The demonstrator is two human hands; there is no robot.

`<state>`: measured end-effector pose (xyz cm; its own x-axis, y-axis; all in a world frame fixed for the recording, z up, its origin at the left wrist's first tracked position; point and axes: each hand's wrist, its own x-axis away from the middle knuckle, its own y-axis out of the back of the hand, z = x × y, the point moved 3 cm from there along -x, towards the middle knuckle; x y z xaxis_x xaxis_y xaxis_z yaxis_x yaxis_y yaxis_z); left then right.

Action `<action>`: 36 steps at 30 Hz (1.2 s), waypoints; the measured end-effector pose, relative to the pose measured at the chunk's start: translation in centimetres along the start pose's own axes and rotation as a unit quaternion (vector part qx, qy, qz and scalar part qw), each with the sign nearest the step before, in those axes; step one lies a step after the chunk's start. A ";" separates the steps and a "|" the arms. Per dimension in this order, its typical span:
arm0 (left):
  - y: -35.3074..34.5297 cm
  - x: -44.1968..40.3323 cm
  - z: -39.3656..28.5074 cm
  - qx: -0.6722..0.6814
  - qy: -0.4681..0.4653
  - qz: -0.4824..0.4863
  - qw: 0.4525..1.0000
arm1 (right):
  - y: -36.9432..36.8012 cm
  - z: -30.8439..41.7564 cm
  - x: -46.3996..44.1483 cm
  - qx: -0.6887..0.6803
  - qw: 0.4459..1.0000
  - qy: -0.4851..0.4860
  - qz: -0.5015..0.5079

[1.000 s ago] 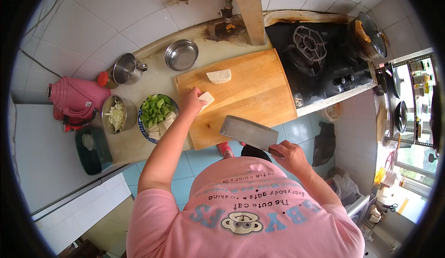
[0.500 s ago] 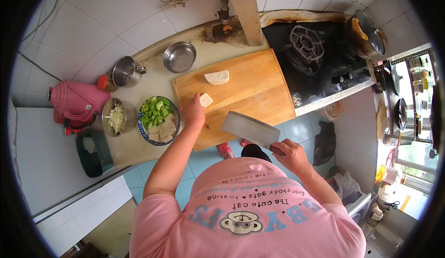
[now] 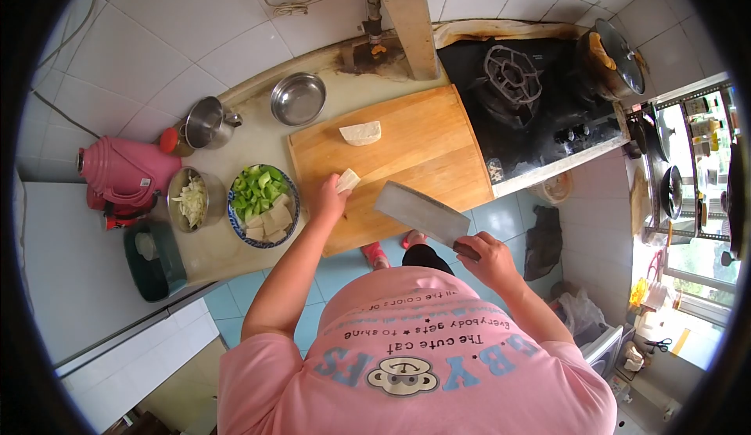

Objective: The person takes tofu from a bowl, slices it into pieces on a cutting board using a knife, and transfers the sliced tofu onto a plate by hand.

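Observation:
My left hand (image 3: 329,201) is closed on a small pale tofu piece (image 3: 349,180) at the left part of the wooden cutting board (image 3: 422,142). My right hand (image 3: 491,258) grips the handle of a cleaver (image 3: 421,213), its wide blade over the board's near edge. A larger white tofu block (image 3: 361,133) lies on the board farther back. Left of the board stands a blue-rimmed bowl (image 3: 231,214) with chopped green peppers (image 3: 256,189) and several flat tofu pieces (image 3: 271,222).
An empty metal bowl (image 3: 298,98) stands behind the board. Farther left are a bowl of shredded vegetable (image 3: 193,203), a metal cup (image 3: 208,124), a pink thermos (image 3: 129,170) and a green container (image 3: 153,261). A black stove (image 3: 540,122) with a lidded pot (image 3: 618,63) is at the right.
My left hand has moved a little down and back, and the small tofu piece in it has tilted. The view has shifted slightly. The cleaver stays in my right hand.

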<state>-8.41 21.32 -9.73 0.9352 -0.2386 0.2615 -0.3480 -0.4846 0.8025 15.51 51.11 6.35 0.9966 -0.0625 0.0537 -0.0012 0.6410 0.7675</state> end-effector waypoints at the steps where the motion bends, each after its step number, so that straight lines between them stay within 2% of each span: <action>1: -0.3 -0.2 0.3 0.001 -0.001 0.000 1.000 | 0.0 -0.1 0.0 0.001 1.000 0.000 0.000; 3: -1.0 -0.1 0.5 0.196 0.029 0.080 0.977 | 0.0 -0.6 0.2 -0.032 0.999 -0.023 -0.021; 4: -1.4 0.2 -0.1 0.197 0.028 0.081 0.977 | -0.1 -0.7 0.2 -0.031 0.999 -0.025 -0.022; 6: -2.6 1.2 -1.5 0.345 0.091 0.102 0.929 | -0.3 -1.1 -0.1 -0.084 0.995 -0.043 -0.016; 7: -4.0 1.0 -1.1 0.366 0.102 0.103 0.919 | -0.5 -1.2 -0.1 -0.082 0.996 -0.044 -0.016; 9: -5.6 1.0 -0.1 0.350 0.099 0.075 0.928 | -1.2 -1.8 -0.3 -0.179 0.973 -0.143 0.019; 10: -6.7 1.1 1.0 0.332 0.098 0.044 0.937 | -1.1 -1.8 -0.6 -0.176 0.974 -0.143 0.021; 11: -7.0 1.4 2.0 0.244 0.024 -0.070 0.967 | -1.2 -1.7 -1.0 -0.174 0.974 -0.141 0.034; 12: -6.1 2.4 1.5 0.246 0.026 -0.071 0.966 | -1.4 -1.5 -1.5 -0.172 0.974 -0.138 0.046; 14: -3.3 5.3 0.3 0.183 0.114 -0.094 0.972 | -2.2 -1.7 -2.4 -0.158 0.979 -0.121 0.047; 16: -3.3 7.6 -0.1 0.227 0.158 -0.058 0.959 | -3.2 -2.5 -3.8 -0.165 0.978 -0.113 0.062; 17: -4.0 8.9 -0.7 0.345 0.242 -0.010 0.907 | -3.5 -2.7 -4.6 -0.149 0.984 -0.086 0.051; 18: -4.8 9.8 -1.5 0.454 0.318 0.037 0.831 | -3.5 -2.7 -5.5 -0.147 0.984 -0.083 0.057; 20: -5.3 10.0 -2.5 0.495 0.322 0.050 0.805 | -3.4 -2.6 -7.3 -0.145 0.986 -0.040 0.066; 22: -4.9 9.7 -3.2 0.564 0.347 0.013 0.750 | -3.5 -3.1 -8.8 -0.134 0.987 -0.040 0.083; 23: -4.9 9.5 -3.1 0.567 0.349 0.009 0.746 | -3.5 -3.4 -9.6 -0.125 0.987 -0.028 0.095; 25: -5.3 9.1 -2.9 0.618 0.350 0.031 0.703 | -3.5 -3.6 -11.0 -0.112 0.986 -0.026 0.123; 29: -5.1 7.9 -2.7 0.633 0.339 0.022 0.696 | -3.5 -3.9 -12.2 -0.115 0.982 -0.024 0.147; 31: -4.3 7.1 -2.2 0.573 0.325 -0.002 0.752 | -3.6 -4.2 -12.3 -0.107 0.978 -0.040 0.173; 32: -4.0 7.3 -2.1 0.574 0.327 -0.004 0.750 | -3.6 -4.3 -12.2 -0.106 0.978 -0.039 0.176; 34: -2.6 7.7 -2.9 0.517 0.326 0.089 0.786 | -3.8 -4.3 -12.0 -0.127 0.972 -0.053 0.191; 35: -2.6 7.7 -3.0 0.518 0.327 0.087 0.785 | -3.8 -4.3 -12.0 -0.134 0.969 -0.060 0.200; 36: -2.7 7.7 -2.9 0.473 0.327 0.058 0.816 | -3.9 -4.2 -12.0 -0.134 0.968 -0.059 0.201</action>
<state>-0.14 23.18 -8.34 0.6192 0.0224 0.7849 -0.0415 -0.9973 0.0612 3.95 52.57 0.03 0.9032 0.1565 0.3996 -0.3505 0.8064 0.4763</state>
